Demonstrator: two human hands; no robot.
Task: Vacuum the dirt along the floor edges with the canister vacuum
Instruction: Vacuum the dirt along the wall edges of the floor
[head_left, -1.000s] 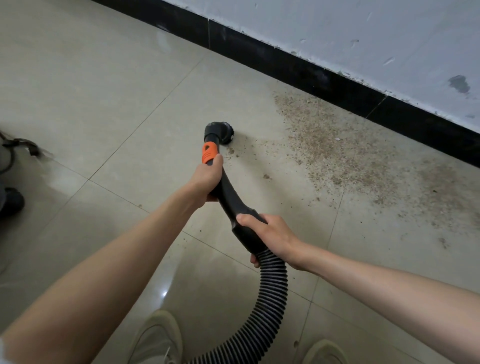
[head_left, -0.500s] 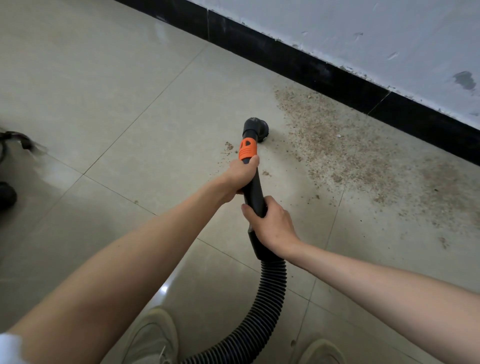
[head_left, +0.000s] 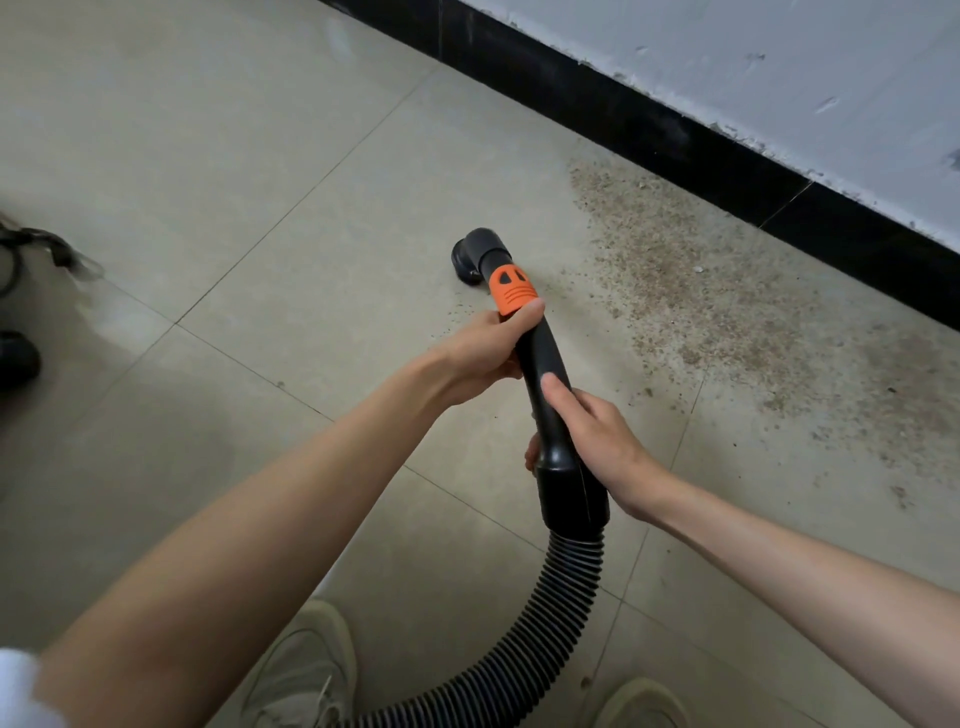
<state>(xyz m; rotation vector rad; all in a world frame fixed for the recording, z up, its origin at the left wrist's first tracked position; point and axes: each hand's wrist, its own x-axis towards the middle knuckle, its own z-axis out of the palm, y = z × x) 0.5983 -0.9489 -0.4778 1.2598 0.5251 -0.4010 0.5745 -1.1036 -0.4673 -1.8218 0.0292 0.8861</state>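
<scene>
We grip the wand (head_left: 540, 374) with both hands, left hand (head_left: 488, 348) wrapped just below the orange collar (head_left: 511, 291) to steer, right hand (head_left: 597, 441) curled lower for leverage. The nozzle (head_left: 470, 254) sits just left of the dirt (head_left: 701, 291), which lies against the baseboard (head_left: 649, 135).

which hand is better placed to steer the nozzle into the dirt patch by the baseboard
Left. The left hand grips the wand just behind the orange collar, closest to the nozzle, so it probably steers best. The right hand holds farther back, near the hose.
</scene>
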